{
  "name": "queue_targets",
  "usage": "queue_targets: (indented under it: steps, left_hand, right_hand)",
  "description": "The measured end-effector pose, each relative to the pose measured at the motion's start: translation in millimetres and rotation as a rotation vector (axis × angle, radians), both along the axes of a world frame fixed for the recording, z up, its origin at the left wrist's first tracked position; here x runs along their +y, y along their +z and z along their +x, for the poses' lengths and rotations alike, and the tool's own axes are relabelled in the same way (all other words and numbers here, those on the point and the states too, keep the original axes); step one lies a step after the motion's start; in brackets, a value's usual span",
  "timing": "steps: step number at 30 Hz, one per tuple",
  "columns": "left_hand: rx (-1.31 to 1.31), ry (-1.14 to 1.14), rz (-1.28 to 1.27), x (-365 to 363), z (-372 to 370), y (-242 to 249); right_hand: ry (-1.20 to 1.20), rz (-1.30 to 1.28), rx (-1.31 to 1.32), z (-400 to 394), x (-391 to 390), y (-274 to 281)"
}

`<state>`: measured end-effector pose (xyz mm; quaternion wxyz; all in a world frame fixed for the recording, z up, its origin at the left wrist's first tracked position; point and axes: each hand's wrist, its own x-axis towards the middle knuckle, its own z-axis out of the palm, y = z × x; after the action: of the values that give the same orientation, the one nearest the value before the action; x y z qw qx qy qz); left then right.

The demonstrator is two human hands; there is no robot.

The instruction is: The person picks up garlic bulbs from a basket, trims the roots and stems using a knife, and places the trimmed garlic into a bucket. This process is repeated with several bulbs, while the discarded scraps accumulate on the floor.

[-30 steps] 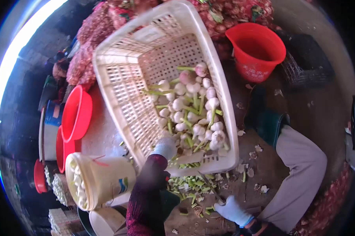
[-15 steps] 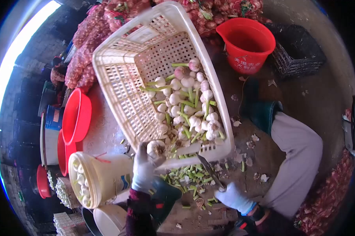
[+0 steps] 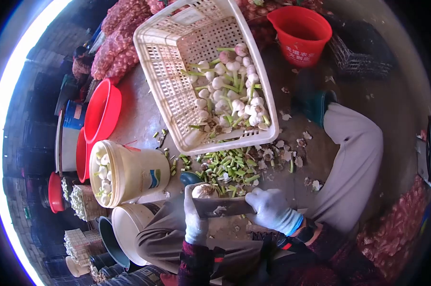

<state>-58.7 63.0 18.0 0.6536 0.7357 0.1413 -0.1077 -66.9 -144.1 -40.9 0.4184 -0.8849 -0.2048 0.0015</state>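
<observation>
My gloved left hand (image 3: pixel 194 221) is closed around a garlic bulb (image 3: pixel 205 190), low in front of my body. A knife (image 3: pixel 227 207) is gripped in my gloved right hand (image 3: pixel 273 210). Its broad dark blade lies level, just below the bulb, and its far end reaches my left fingers. Beyond the hands, a white plastic basket (image 3: pixel 160 95) lies tilted with many garlic bulbs (image 3: pixel 232 90) inside, green stems still on them. Cut green stem pieces (image 3: pixel 229 164) and papery skins cover the floor between basket and hands.
Left of my hands a cream bucket (image 3: pixel 139 174) of trimmed garlic leans over, with red basins (image 3: pixel 102 112) behind it. A red bucket (image 3: pixel 301 38) and a dark crate (image 3: pixel 358 57) stand at the back right. Net sacks (image 3: pixel 115 57) line the back; a person (image 3: pixel 82 64) is far left.
My left hand has brought the garlic bulb from the basket's near edge back towards my body. The knife has swung level and now meets the left hand. The view has tilted down.
</observation>
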Motion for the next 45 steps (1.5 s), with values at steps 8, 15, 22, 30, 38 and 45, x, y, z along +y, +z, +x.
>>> queue_targets:
  steps: [8, 15, 22, 30, 38, 45]
  left_hand:
    - [-0.063, 0.056, 0.147, 3, 6, -53]
    - [-0.266, 0.181, 0.04, -16, 16, 12]
    - [-0.118, 0.296, -0.161, -8, 16, -29]
    - [-0.163, 0.422, -0.617, -54, 33, -65]
    - [-0.4, 0.394, -0.944, 89, 50, -22]
    - [-0.593, 0.479, -0.849, 145, 123, 56]
  right_hand:
    - [-0.018, 0.016, 0.118, 9, 1, -46]
    - [-0.105, -0.243, 0.509, 29, -9, -95]
    - [-0.348, 0.241, 0.752, 3, 13, -65]
    - [-0.242, 0.22, 0.946, 4, 37, -115]
    - [-0.379, 0.435, 0.956, 9, 21, -95]
    - [-0.361, 0.293, 0.787, 5, 25, -88]
